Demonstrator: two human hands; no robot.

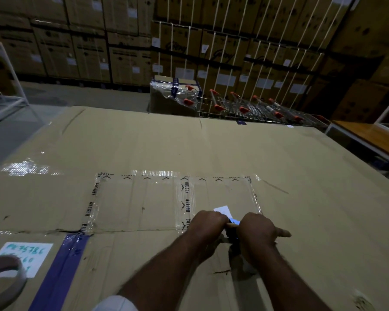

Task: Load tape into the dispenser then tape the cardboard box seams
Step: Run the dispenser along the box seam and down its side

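Note:
A large flat cardboard box point(211, 151) fills the lower view, with clear printed tape outlining a rectangular patch point(144, 198) and a blue tape strip point(63, 270) at lower left. My left hand point(208, 223) and my right hand point(257, 232) are closed side by side around a dark tape dispenser point(233, 233) with a blue part, pressed on the cardboard at the patch's lower right corner. Most of the dispenser is hidden by my fingers. A tape roll point(7, 281) lies at the lower left edge.
A white label point(25, 259) with handwriting sits beside the blue strip. Behind the box stand a plastic-wrapped carton point(173, 95), nested wire trolleys point(252, 108) with orange handles and high stacks of cartons point(121, 41). A wooden-topped table point(368, 135) is at right.

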